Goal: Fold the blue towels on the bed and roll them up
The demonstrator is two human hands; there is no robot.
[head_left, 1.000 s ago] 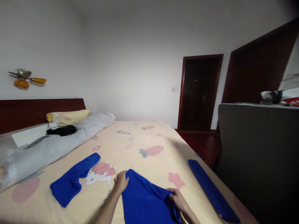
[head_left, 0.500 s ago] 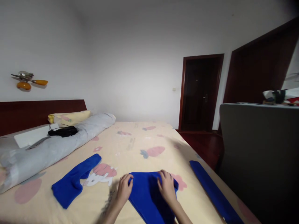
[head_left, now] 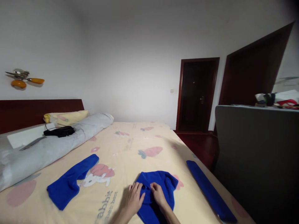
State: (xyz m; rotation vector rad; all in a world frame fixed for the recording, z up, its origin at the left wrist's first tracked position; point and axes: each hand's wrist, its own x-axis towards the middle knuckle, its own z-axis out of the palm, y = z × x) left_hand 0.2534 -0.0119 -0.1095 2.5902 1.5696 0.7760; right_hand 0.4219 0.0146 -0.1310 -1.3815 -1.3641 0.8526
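In front of me on the bed lies a blue cloth piece (head_left: 164,182), which looks like a soft garment part. Its upper layer is bunched and partly folded over toward me. My left hand (head_left: 135,196) grips the cloth's left side between thumb and fingers. Close beside it, my right hand (head_left: 158,194) pinches the fabric near the middle, fingertips together. Small dark gaps show in the cloth between the two hands. To the left a second blue cloth piece (head_left: 67,183) lies bent on the sheet. A long, narrow blue strip (head_left: 207,189) rests along the right edge.
The bed sheet (head_left: 126,149) is cream with carrot and rabbit prints. A rolled grey quilt (head_left: 93,126), a black item (head_left: 59,131) and a yellow pillow (head_left: 70,117) are at the left. A dark grey panel (head_left: 254,149) stands beyond the bed's right edge.
Both hands have come closer together and toward me. The cloth's far part, flat before, is now gathered and folded over. My view has turned slightly right.
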